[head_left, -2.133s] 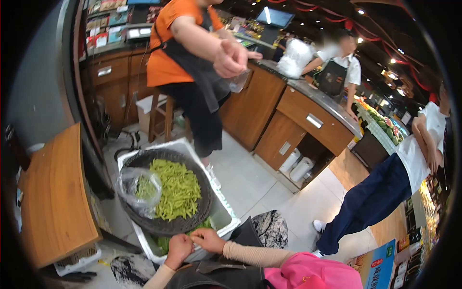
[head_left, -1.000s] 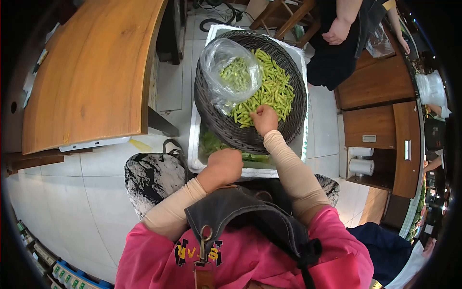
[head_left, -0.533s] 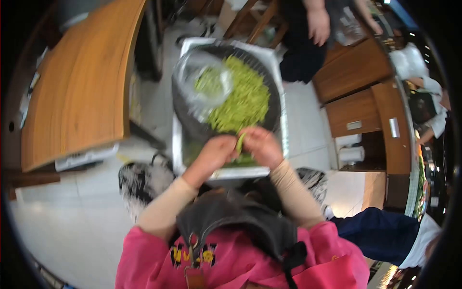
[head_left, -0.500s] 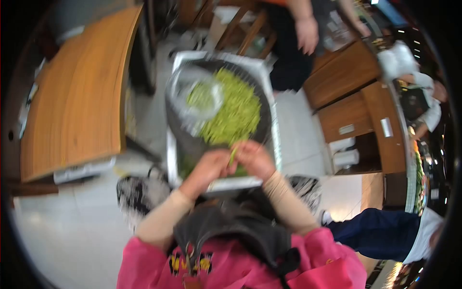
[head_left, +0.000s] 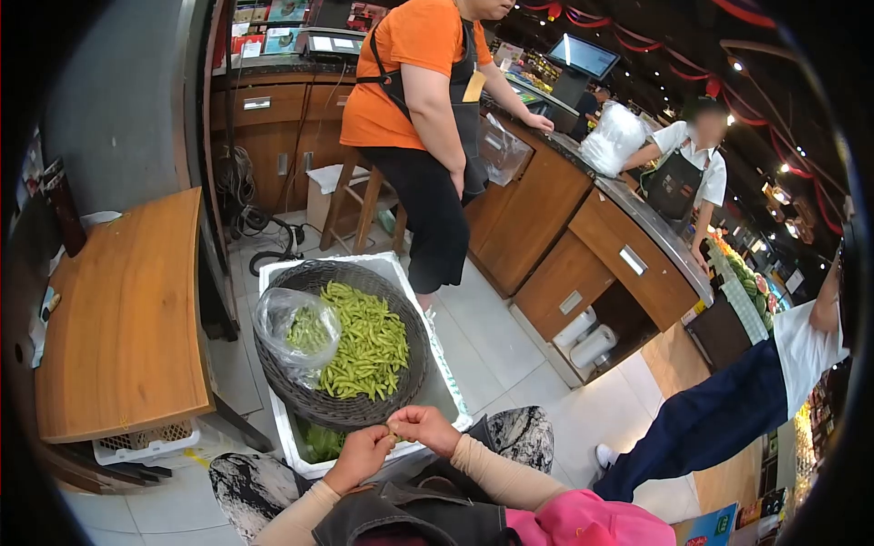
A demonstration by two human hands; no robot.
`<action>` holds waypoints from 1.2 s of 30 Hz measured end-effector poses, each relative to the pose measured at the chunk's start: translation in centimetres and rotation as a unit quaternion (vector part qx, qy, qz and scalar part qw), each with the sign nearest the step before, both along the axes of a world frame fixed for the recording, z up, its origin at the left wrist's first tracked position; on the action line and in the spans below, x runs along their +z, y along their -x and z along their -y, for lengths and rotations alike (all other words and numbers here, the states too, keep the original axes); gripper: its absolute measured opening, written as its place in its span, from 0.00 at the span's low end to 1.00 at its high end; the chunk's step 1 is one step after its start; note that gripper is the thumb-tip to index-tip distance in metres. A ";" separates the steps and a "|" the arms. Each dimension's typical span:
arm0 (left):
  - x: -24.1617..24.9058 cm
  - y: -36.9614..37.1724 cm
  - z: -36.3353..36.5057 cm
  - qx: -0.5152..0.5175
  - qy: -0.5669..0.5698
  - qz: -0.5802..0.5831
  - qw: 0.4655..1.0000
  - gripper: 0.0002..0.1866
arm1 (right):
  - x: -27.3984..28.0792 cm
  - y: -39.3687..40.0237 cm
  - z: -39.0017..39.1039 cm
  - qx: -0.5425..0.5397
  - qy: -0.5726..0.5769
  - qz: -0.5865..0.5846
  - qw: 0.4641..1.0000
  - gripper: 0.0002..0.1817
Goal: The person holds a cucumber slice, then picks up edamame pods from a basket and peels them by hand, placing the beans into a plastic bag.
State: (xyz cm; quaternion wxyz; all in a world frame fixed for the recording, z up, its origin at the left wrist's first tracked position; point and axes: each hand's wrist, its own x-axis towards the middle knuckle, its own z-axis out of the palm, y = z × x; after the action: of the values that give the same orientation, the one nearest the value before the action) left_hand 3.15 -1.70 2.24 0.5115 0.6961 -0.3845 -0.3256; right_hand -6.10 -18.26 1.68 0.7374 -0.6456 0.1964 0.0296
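Note:
Green pods (head_left: 369,341) lie heaped in a dark woven basket (head_left: 414,364), which rests on a white foam box (head_left: 437,350). In the basket's left part sits a clear plastic bag (head_left: 273,318) with some pods inside. Just in front of the basket, my left hand (head_left: 362,455) and my right hand (head_left: 426,428) meet with fingertips pinched together. What is between them is too small to make out. Green leafy matter (head_left: 323,443) shows inside the box, below the basket's front edge.
A wooden table (head_left: 127,318) stands at the left, with a white crate (head_left: 146,441) beneath it. Beyond the box, a person in orange (head_left: 401,91) is by a stool (head_left: 350,205). Wooden counters (head_left: 583,246) run to the right. Another person (head_left: 710,391) stands at the right.
The view has tilted up and swung, showing more of the counters and people. The green pod seen between my fingers earlier is no longer distinct. My hands remain together by the basket's front edge.

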 end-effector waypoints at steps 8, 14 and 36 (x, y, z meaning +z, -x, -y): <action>-0.6 1.5 0.2 0.037 0.043 -0.065 0.996 0.10 | 0.1 0.5 -1.0 -0.025 0.063 0.053 0.996 0.08; -0.1 2.3 1.0 0.094 0.057 -0.019 0.994 0.12 | 0.4 -0.3 -2.1 -0.093 0.137 0.057 0.984 0.05; -2.4 1.8 2.3 0.007 0.076 -0.224 0.971 0.11 | -0.4 1.9 -0.4 -0.111 -0.054 0.004 0.992 0.08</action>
State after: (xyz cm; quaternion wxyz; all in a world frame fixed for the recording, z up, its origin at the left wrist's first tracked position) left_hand 1.34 -4.04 -0.16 0.6387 0.5670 -0.2783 -0.4394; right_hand -8.02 -17.83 1.28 0.7709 -0.5788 0.2622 -0.0442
